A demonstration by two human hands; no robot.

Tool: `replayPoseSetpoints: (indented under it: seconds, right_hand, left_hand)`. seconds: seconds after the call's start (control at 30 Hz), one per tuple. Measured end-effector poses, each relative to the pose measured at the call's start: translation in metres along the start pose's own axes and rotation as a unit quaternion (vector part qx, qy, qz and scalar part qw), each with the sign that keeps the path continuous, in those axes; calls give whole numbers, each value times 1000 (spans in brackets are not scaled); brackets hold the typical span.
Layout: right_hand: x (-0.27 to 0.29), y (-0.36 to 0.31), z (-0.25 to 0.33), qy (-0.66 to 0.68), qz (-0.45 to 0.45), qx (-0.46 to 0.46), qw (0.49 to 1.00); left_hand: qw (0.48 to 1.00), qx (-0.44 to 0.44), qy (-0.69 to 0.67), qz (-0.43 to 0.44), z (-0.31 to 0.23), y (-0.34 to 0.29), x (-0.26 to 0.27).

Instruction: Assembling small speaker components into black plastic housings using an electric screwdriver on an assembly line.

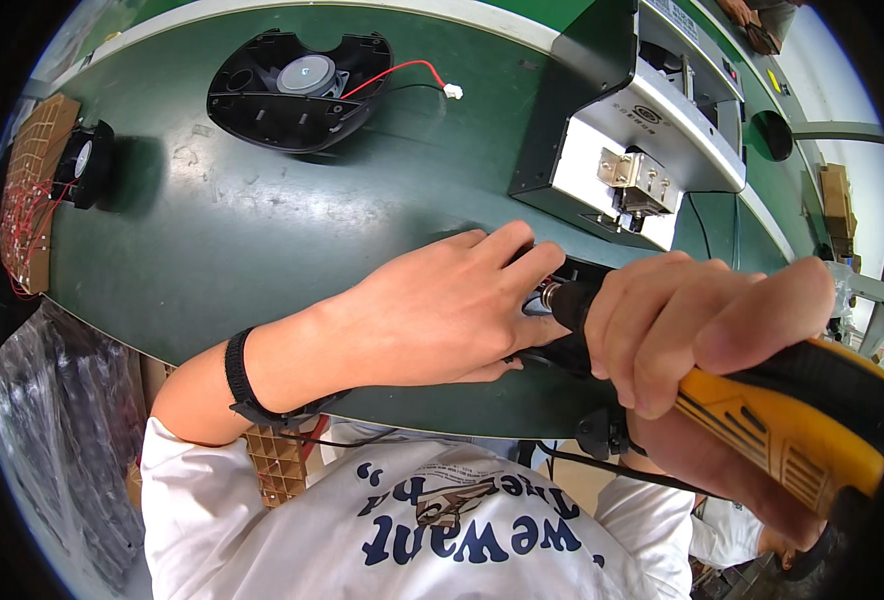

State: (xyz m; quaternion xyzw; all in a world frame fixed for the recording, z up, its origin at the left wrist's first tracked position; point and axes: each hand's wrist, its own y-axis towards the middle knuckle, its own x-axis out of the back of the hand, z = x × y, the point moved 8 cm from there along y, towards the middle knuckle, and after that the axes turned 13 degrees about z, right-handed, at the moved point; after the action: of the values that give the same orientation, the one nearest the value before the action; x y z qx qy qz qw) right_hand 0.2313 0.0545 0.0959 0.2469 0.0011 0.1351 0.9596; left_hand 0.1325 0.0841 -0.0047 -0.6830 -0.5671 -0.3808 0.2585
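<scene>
My right hand (702, 320) is wrapped round a yellow and black power screwdriver (782, 430) on the right. Its black nose and metal tip (550, 294) point left, close by the fingers of my left hand (452, 305). That hand is closed round a black plastic housing (587, 270) on the green table, mostly hidden beneath both hands. Whether the tip touches a screw cannot be seen. Farther off lies a black speaker shell (252, 118) with a round grey speaker (307, 75) in it. Red and black wires run from it to a white connector (452, 91).
Beyond my right hand stands a silver and black screw feeder (582, 165). At the left table edge, a cardboard divider tray (34, 200) carries red wires beside another black speaker part (87, 165). A black strap (238, 375) circles my left wrist. Other people (737, 530) are partly visible.
</scene>
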Motion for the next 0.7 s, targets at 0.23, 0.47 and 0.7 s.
replayPoseSetpoints:
  seconds: [0.23,0.47,0.7]
  right_hand:
    - [-2,-1,-3,0,-23,4,1000]
    - [-1,-15,14,-11,-39,-9,999]
    - [16,-33,46,-38,0,-44,998]
  left_hand:
    - [1000,-4,4,8,-1,0,2]
    - [999,-7,37,-3,-4,2,4]
    - [999,3,45,-12,-3,1,5]
